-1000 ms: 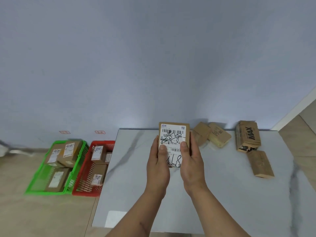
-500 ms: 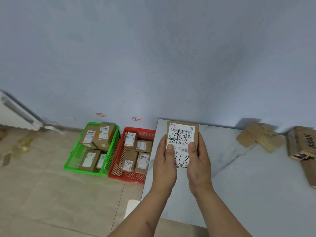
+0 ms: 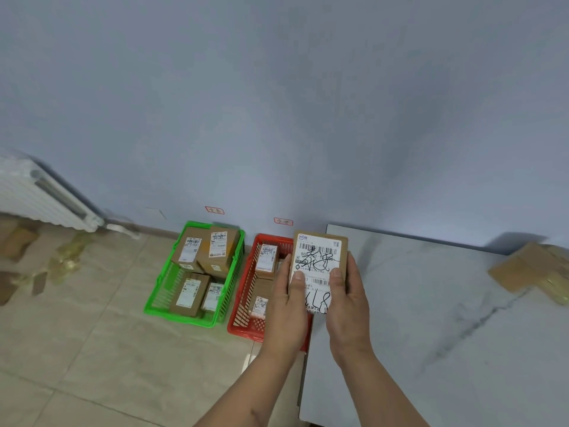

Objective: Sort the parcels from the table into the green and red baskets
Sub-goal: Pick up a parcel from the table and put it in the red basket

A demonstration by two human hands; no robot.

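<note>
Both hands clasp one parcel (image 3: 318, 266) upright, label toward the camera: the left hand (image 3: 291, 306) grips its left edge, the right hand (image 3: 348, 303) its right edge, thumbs pressed on the white label. The parcel is held in the air over the red basket (image 3: 246, 322) on the floor, just beside the worktop (image 3: 431, 334) corner. The green basket (image 3: 160, 298), left of the red, holds four labelled boxes.

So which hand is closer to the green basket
Left. The left hand is over the red basket, next to the green basket; the right hand is farther, by the table edge.
</note>
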